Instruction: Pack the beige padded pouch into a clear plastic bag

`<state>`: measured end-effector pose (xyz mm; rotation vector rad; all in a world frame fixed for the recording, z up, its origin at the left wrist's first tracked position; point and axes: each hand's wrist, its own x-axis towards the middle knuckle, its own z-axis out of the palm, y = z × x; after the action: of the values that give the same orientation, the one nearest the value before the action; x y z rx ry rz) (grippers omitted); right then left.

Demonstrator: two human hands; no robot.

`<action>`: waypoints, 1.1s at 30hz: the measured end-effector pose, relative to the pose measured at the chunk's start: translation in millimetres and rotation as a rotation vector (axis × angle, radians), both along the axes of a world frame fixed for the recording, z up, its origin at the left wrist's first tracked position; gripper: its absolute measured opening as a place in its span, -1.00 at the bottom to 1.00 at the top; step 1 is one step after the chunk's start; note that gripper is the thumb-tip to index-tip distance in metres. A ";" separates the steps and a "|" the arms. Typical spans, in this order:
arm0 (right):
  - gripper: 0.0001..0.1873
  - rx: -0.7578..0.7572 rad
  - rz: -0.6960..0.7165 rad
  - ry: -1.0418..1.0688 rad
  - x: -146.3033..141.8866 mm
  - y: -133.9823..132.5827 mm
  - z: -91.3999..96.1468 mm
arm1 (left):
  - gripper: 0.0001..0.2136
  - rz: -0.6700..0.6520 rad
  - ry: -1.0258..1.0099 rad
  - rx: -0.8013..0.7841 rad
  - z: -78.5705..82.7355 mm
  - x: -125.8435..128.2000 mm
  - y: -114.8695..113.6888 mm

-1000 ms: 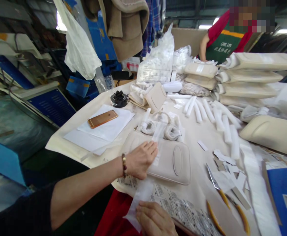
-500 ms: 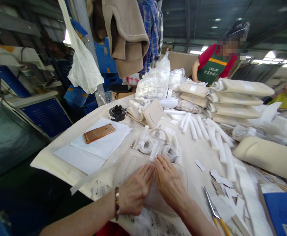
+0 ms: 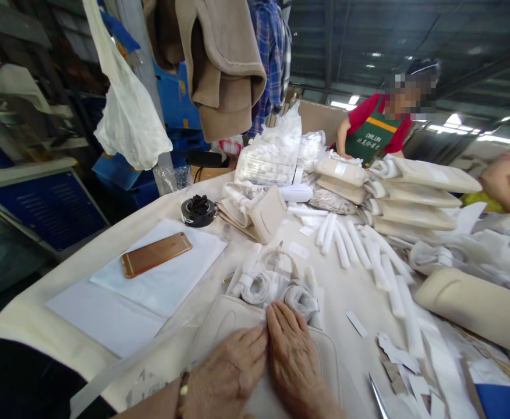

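Note:
A cream handbag (image 3: 216, 322) in clear plastic lies flat before me, with two coiled straps wrapped in white film (image 3: 255, 288) at its top end. My left hand (image 3: 230, 371) rests palm down on the bag, its fingers stretched out. Beside it, my right hand (image 3: 292, 353) also lies flat, its fingertips close to the wrapped straps. The hands meet along the bag's middle, and whatever is under the palms is hidden. A strip of clear plastic (image 3: 106, 378) trails to the left.
Left lie a phone (image 3: 156, 254) on white sheets (image 3: 106, 323) and a black tape roll (image 3: 198, 210). Scissors (image 3: 377, 396), paper scraps (image 3: 397, 353), white foam rolls (image 3: 342, 241) and stacked bags (image 3: 434, 171) are to the right. A co-worker (image 3: 371, 131) stands across the table.
The view has shifted, so the table's things appear lower. Both hands stay flat on the bag, with the right hand turned more upright beside the left.

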<state>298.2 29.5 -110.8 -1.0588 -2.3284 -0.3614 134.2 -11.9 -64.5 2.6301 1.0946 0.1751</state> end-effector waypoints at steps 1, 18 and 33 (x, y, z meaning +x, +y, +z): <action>-0.53 0.007 0.004 0.012 -0.2 0.4 2.0 | -0.37 0.026 -0.025 0.022 -4.5 0.0 1.5; -0.54 -0.254 -0.113 -0.240 -9.9 68.8 14.8 | -0.73 -0.002 -0.034 0.542 -66.1 -0.4 -1.5; -0.56 -0.445 0.086 -0.264 8.7 45.0 45.6 | -0.44 0.024 -0.121 -0.032 -29.4 -11.7 -9.0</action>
<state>306.9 74.5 -65.2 -1.1624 -2.7622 0.0625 122.6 -21.0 -93.8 2.5419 1.0800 0.3148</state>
